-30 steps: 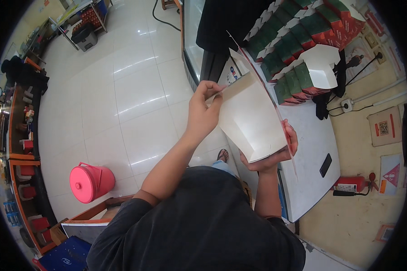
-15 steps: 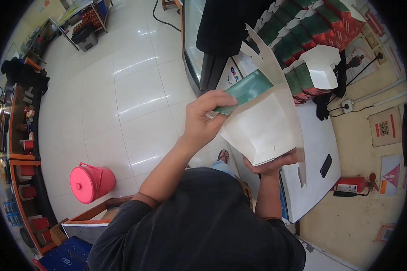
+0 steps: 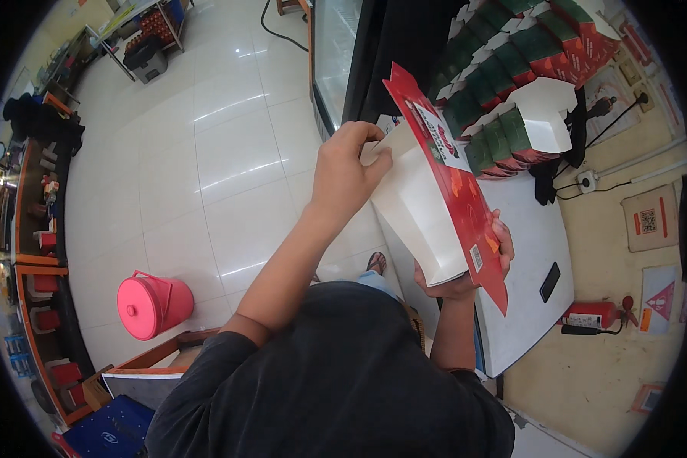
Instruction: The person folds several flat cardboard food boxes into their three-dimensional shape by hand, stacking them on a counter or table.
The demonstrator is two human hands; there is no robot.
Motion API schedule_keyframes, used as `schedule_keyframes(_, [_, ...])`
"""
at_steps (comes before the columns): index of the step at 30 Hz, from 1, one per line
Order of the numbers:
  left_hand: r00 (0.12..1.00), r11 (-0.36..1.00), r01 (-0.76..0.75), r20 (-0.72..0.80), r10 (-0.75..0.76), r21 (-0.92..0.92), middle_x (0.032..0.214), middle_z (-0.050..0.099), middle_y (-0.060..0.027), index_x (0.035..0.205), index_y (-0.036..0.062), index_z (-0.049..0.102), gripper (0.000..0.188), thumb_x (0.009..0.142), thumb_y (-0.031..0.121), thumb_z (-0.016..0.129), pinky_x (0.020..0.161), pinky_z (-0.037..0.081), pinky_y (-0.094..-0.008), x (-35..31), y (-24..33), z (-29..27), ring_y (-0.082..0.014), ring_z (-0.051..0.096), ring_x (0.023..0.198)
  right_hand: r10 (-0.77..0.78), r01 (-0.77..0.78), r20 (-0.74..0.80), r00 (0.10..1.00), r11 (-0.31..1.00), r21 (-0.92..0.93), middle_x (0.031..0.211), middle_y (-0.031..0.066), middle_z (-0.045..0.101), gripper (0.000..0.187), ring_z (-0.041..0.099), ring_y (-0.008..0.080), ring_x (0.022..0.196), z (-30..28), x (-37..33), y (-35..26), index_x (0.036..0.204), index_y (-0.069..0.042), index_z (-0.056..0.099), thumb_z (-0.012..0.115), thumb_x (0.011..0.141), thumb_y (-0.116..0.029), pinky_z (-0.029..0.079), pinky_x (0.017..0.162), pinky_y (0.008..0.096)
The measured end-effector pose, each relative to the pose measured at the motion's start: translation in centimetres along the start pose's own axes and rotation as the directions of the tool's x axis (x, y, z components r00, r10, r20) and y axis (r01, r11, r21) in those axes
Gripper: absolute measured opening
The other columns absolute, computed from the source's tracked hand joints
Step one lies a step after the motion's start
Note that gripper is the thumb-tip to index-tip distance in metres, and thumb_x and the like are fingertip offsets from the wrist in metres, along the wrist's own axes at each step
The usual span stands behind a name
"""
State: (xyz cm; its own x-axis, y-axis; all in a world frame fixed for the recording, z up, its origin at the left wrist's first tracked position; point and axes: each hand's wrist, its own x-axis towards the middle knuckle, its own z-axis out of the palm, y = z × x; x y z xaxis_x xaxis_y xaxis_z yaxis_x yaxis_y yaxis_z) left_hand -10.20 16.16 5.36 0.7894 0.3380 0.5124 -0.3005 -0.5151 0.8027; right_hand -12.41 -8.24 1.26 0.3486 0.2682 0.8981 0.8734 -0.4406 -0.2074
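Note:
A partly folded cardboard food box [image 3: 415, 204], white inside and printed red outside, is held up in front of my chest. My right hand [image 3: 461, 284] grips its lower end, with fingers wrapped over the red outer panel [image 3: 456, 200]. At the upper left edge, my left hand [image 3: 351, 168] is closed with thumb and forefinger around a white flap; the fingertips are partly hidden. Beyond the box, rows of folded boxes [image 3: 534, 47] with green and red sides are stacked, and one of them [image 3: 546, 114] gapes with its white inside showing.
Beneath the box is a white table top [image 3: 523, 305] bearing a black phone [image 3: 550, 282]. A red fire extinguisher [image 3: 591, 314] is by the wall at right. To the left, a pink lidded bucket [image 3: 155, 305] stands on the tiled floor. A glass-doored cabinet [image 3: 334, 61] rises ahead.
The box has turned, so its red printed outside now faces up at the right. The green flap that my left hand held has gone from sight, and that hand has shifted slightly up.

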Motion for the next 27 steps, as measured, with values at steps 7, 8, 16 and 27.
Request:
schedule_keyframes(7, [0.986,0.994,0.087,0.14,-0.095,0.062,0.086,0.066,-0.0175,0.092,-0.0005,0.061,0.026,0.071,0.011,0.07,0.073,0.052,-0.0395,0.2,-0.7,1.0,-0.0345,0.066,0.081,-0.013,0.013,-0.043,0.999,1.0,0.0,0.134,0.0171,0.034,0.109,0.04,0.0362,0.129,0.0,-0.1,-0.5,0.15,-0.014,0.019,0.076,0.06,-0.039,0.036,0.112,0.0577])
schedule_keyframes(8, [0.976,0.989,0.117,0.172,-0.131,0.093,0.085,0.065,-0.0176,0.092,-0.0005,0.061,0.026,0.07,0.012,0.07,0.074,0.052,-0.0401,0.3,-0.7,1.1,-0.0345,0.066,0.081,0.023,-0.018,0.068,0.997,0.998,-0.067,0.134,0.0167,0.034,0.107,0.041,0.0355,0.129,-0.4,0.8,-1.4,0.148,-0.014,0.022,0.076,0.059,-0.039,0.037,0.111,0.057])
schedule_keyframes(16, [0.982,0.999,0.029,0.185,-0.025,-0.019,0.089,0.063,-0.0165,0.084,-0.0005,0.064,0.021,0.067,0.011,0.068,0.075,0.052,-0.0403,0.2,-2.3,2.5,-0.0358,0.064,0.079,0.094,-0.094,-0.02,0.995,0.995,0.016,0.132,0.0161,0.034,0.106,0.042,0.0346,0.128,0.6,0.8,-1.8,0.144,-0.008,0.025,0.076,0.056,-0.035,0.04,0.109,0.0573])
schedule_keyframes(27, [0.912,0.98,0.151,0.401,-0.086,-0.132,0.1,0.068,-0.0127,0.093,-0.0014,0.067,0.019,0.074,0.003,0.067,0.086,0.051,-0.0345,0.4,-0.6,-0.3,-0.0197,0.066,0.092,0.239,-0.241,-0.096,0.966,0.971,-0.001,0.135,0.0204,0.032,0.101,0.042,0.0333,0.128,1.2,0.5,-2.9,0.138,0.001,0.017,0.074,0.062,-0.029,0.039,0.111,0.0483])
